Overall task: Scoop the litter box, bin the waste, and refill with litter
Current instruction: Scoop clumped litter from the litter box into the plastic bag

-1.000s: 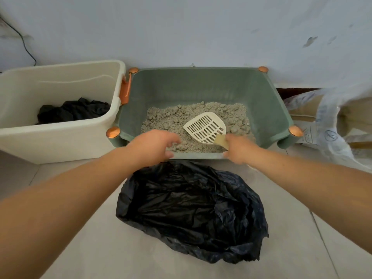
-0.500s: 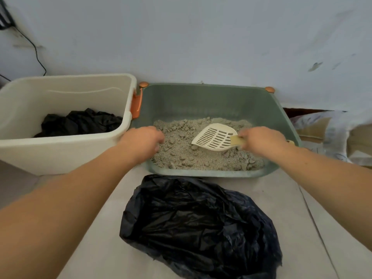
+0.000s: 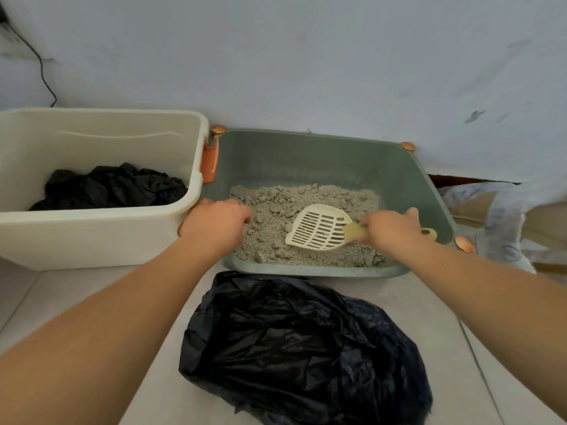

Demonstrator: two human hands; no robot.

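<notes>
A green litter box [image 3: 306, 154] with copper corner knobs stands against the wall, holding clumpy grey litter [image 3: 276, 207]. My right hand [image 3: 391, 230] is shut on the tan handle of a cream slotted scoop [image 3: 319, 228], whose head lies flat on the litter. My left hand [image 3: 216, 222] grips the box's front left corner rim. A crumpled black bin bag [image 3: 300, 348] lies on the floor just in front of the box.
A cream plastic tub [image 3: 101, 237] with black plastic inside stands left of the box, touching it. A printed paper sack [image 3: 497, 216] leans at the right. A black cable [image 3: 43, 72] hangs on the wall. Pale floor tiles lie underneath.
My left hand shifted left from the front rim to the box's front left corner. The scoop dropped lower and now rests on the litter. The view tilted upward.
</notes>
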